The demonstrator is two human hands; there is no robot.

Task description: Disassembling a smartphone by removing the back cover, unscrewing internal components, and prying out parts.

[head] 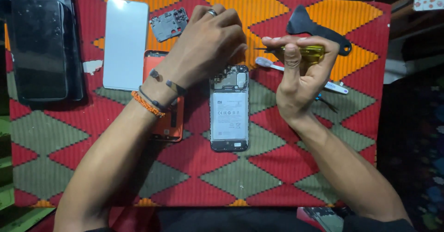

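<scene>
Currently my right hand (303, 75) grips a yellow-handled screwdriver (305, 53), fingers closed around the handle, tip pointing left toward my left hand (208, 45). My left hand's fingertips are bunched at that tip, just above the opened phone (229, 108), which lies back-up near the middle of the patterned cloth (277, 176). An orange back cover (167, 121) lies beside it under my left wrist. A black pry tool (310, 26) sits toward the cloth's far right corner.
</scene>
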